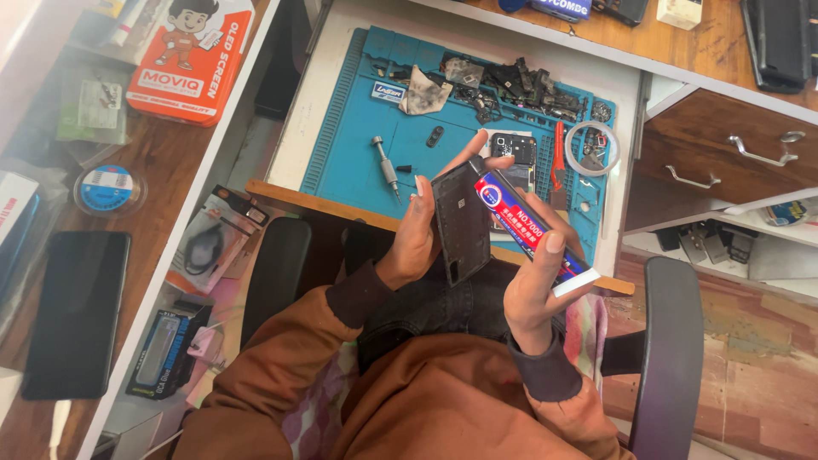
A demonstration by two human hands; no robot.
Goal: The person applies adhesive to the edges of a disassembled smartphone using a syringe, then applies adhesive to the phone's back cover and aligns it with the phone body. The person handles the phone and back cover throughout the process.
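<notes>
the left hand (419,234) grips a dark, flat rectangular phone body (461,220), fingers wrapped round its left edge and thumb side, holding it tilted above the lap with its long axis running from the upper left down toward the person. the right hand (532,285) is clenched around a red, white and blue tube of adhesive (526,224), whose long axis slants from the flat crimped end at the lower right up to the nozzle end at the upper left. that nozzle end lies just beside the phone body's upper right edge, touching or nearly so; i cannot tell which. both things are held between the hands, over the front edge of the blue silicone repair mat (358,153), where a small silver screwdriver (386,167) lies well apart.
</notes>
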